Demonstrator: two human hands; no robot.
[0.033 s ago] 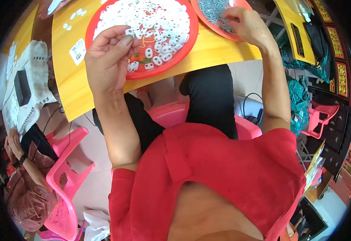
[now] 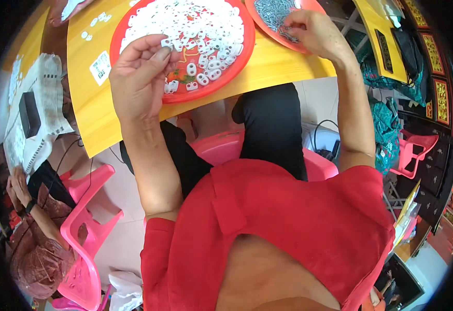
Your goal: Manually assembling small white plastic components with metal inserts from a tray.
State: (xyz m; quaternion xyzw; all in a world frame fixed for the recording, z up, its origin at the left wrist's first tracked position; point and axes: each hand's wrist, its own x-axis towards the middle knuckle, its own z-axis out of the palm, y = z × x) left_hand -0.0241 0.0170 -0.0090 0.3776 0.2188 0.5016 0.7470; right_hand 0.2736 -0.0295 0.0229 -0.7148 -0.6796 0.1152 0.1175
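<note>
My left hand is held over the near left part of a round red tray. Its thumb and forefinger pinch a small white plastic piece with holes. Many similar white pieces lie heaped in that tray, thinning out toward its near side, where the red, patterned bottom shows. My right hand reaches into a second, smaller red tray at the far right. That one is filled with small grey metal screws or nails. The right fingertips are drawn together at the pile; what they hold is too small to make out.
Both trays stand on a yellow wooden table, with a white label and a few loose white pieces at its left. A pink chair and a seated person's hands are further left. Another pink chair stands at the right.
</note>
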